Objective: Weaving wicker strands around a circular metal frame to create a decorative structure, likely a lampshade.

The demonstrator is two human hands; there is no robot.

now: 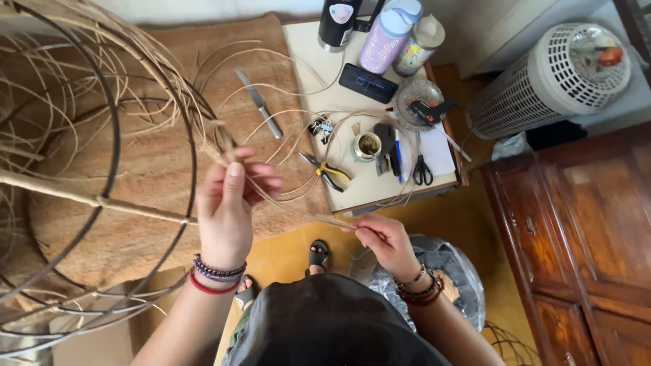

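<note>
Strip: a thin, pale rattan strip (298,207) runs slanting between both hands, in the air above the floor and in front of the table edge.
Left hand: the left hand (227,203) is raised, its fingers (234,169) closed on the upper end of the strip, just beside the frame.
Right hand: the right hand (385,240) is lower, its fingers pinched on the other end of the strip.
Frame: a round wire frame (112,146) of dark thin rods fills the left side; many loose pale strands hang across it, and one wrapped straight bar crosses it.
Mat: a coarse brown woven mat (156,169) lies under the frame; a knife (260,103) with grey handle rests on it.
Table: a small cream table (319,74) carries yellow-handled pliers (327,173), black scissors (422,169), a small round tin (368,145), a dark phone (368,83) and bottles at the far edge.
Surroundings: a white perforated cylinder (549,78) and a dark wooden cabinet (583,230) stand at the right.
</note>
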